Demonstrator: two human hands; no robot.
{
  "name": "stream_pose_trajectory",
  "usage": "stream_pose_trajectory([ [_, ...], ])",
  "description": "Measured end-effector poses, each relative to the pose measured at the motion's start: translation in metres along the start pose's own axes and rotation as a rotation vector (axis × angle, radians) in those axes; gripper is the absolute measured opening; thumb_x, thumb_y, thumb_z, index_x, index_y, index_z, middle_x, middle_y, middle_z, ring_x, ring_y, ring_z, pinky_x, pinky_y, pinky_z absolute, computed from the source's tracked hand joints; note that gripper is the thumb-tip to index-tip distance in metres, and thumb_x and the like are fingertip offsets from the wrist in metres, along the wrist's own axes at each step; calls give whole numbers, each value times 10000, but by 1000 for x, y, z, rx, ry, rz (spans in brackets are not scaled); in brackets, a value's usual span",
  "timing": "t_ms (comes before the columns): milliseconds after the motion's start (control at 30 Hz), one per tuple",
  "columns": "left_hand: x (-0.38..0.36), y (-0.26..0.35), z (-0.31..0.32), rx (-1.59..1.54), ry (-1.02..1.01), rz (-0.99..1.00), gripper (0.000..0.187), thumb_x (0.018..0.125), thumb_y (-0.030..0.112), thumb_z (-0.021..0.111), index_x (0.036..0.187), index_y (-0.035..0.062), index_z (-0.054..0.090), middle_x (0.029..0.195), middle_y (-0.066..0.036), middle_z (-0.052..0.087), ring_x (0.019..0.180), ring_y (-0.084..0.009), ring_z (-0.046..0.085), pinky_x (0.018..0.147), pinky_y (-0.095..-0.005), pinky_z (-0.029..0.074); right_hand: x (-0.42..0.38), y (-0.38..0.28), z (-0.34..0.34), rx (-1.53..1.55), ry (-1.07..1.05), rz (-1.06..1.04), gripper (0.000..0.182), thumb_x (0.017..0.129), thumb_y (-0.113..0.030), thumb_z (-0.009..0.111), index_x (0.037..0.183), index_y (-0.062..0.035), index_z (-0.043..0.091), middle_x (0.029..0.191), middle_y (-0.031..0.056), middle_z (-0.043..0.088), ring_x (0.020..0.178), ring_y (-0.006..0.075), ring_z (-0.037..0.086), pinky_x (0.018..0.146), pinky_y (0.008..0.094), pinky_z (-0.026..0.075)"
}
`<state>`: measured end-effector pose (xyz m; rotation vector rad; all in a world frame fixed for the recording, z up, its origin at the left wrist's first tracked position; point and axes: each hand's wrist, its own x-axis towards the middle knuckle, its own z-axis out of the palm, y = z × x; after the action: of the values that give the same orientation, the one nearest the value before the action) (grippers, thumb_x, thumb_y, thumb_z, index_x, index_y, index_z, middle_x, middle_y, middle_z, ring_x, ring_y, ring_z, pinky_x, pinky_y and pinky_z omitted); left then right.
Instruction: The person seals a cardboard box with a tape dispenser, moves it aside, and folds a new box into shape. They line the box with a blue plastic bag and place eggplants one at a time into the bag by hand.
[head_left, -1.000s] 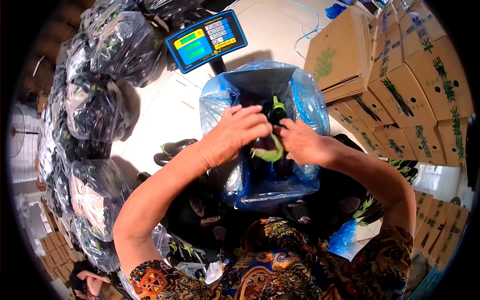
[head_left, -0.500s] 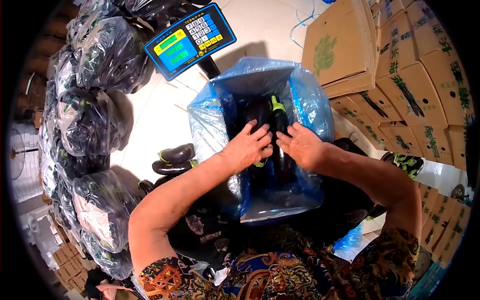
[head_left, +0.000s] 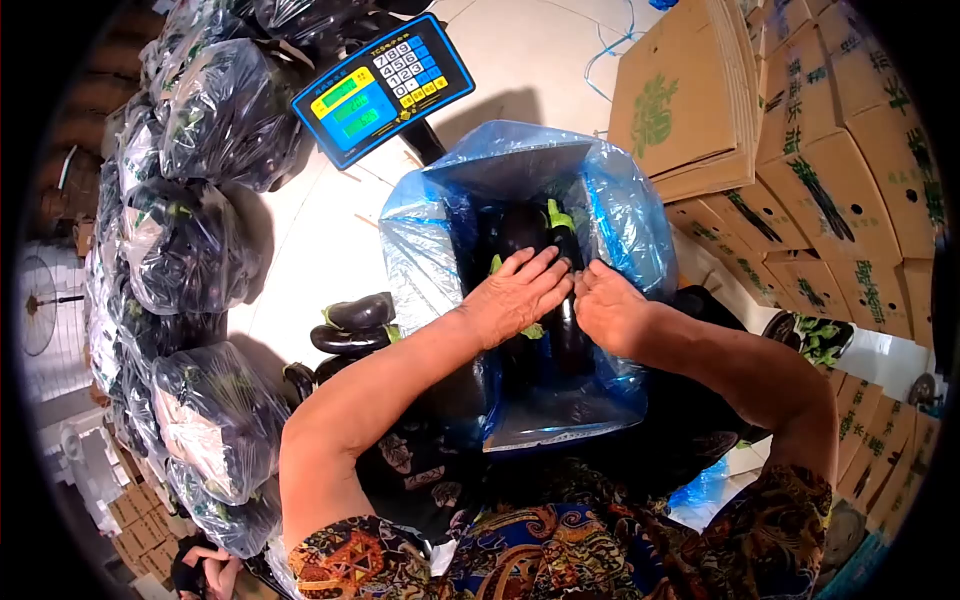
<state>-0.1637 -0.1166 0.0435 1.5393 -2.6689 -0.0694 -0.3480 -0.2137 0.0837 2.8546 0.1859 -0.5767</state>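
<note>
A box lined with a clear blue plastic bag (head_left: 415, 235) stands in front of me with dark purple eggplants inside. Across the eggplants lies my left hand (head_left: 515, 297), fingers stretched out flat and gripping nothing. My right hand (head_left: 610, 310) rests against the right side of a long eggplant (head_left: 569, 345), its fingers extended close together and nearly meeting the left fingertips. Another eggplant (head_left: 524, 228) shows beyond the left hand. One green stem (head_left: 560, 217) points toward the far end of the box. The hands hide part of the contents.
A scale display (head_left: 382, 92) stands beyond the box. Bags of eggplants (head_left: 190, 245) are piled on the left, with loose eggplants (head_left: 360, 312) on the floor nearer the box. Flattened cardboard (head_left: 685, 100) and stacked cartons (head_left: 820, 190) line the right.
My left hand has shifted right and flattened over the eggplants. The right hand's spread fingers have drawn together and moved slightly down. The view has shifted a little.
</note>
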Motion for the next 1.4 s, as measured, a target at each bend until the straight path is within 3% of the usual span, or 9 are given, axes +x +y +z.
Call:
stream_pose_trajectory([
  [200, -15, -6, -66, -275, -159, -221, 783, 696, 100, 727, 1407, 122, 398, 1448, -139, 392, 1345, -360, 347, 990, -501, 405, -10, 0, -2, 240, 285, -51, 120, 737, -147, 609, 784, -52, 663, 788, 103, 627, 840, 240, 590, 840, 384, 419],
  [300, -92, -28, -138, -829, 281, -380, 439, 860, 56, 609, 1290, 37, 527, 1188, -149, 613, 1040, -278, 627, 914, -380, 506, -1, -1, -62, 542, -170, 124, 181, 866, -216, 638, 957, -64, 601, 894, 139, 670, 883, 320, 649, 776, 449, 472],
  [433, -242, 44, -182, -1519, 406, -903, 125, 893, 25, 544, 982, 5, 629, 895, -43, 644, 797, -109, 620, 704, -262, 508, 0, -6, -63, 651, 170, 13, 419, 824, -142, 682, 1216, -35, 579, 1097, 181, 645, 1011, 364, 611, 900, 447, 465],
  [633, -369, 281, -33, -1884, 503, -1817, 99, 817, 6, 553, 893, 28, 614, 758, -30, 622, 668, -116, 598, 617, -246, 485, 25, -35, -118, 906, 169, -65, 367, 838, -89, 632, 1187, 16, 587, 1090, 235, 631, 1005, 427, 586, 891, 440, 465],
  [733, -418, 375, 84, -1182, 772, -2336, 126, 783, 31, 618, 908, 22, 601, 750, -114, 626, 685, -234, 609, 613, -319, 490, 36, -54, -128, 855, 132, -111, 349, 855, -101, 625, 1177, 28, 588, 1094, 245, 627, 1009, 433, 582, 888, 436, 464],
  [833, -430, 374, 116, -260, 589, -2347, 432, 801, 243, 711, 1121, 2, 550, 1118, -246, 597, 996, -382, 586, 855, -460, 483, 43, -65, -134, 816, 89, -137, 339, 871, -132, 627, 1165, 32, 594, 1099, 254, 622, 1009, 437, 582, 891, 429, 464],
  [1100, -421, 293, 134, -511, 629, -2545, 704, 793, 454, 715, 1238, -22, 451, 1118, -344, 596, 1020, -477, 589, 877, -486, 468, 43, -81, -155, 860, 83, -131, 342, 862, -103, 630, 1171, 37, 586, 1063, 243, 628, 982, 429, 590, 865, 411, 474],
  [1233, -387, 326, 47, -1449, 1837, -2176, 374, 874, 373, 645, 1085, 65, 622, 913, -65, 662, 755, -181, 628, 702, -320, 523, 32, -68, -148, 951, 120, -78, 340, 858, -93, 630, 1167, 44, 592, 1013, 221, 639, 891, 355, 621, 814, 386, 493],
  [1400, -354, 377, -48, -2134, 2319, -1367, 865, 837, 723, 496, 1313, 2, 466, 882, -146, 602, 725, -227, 574, 602, -296, 484, 27, -67, -141, 1091, 88, -32, 331, 848, -66, 632, 1156, 50, 602, 970, 189, 638, 816, 258, 611, 780, 334, 496],
])
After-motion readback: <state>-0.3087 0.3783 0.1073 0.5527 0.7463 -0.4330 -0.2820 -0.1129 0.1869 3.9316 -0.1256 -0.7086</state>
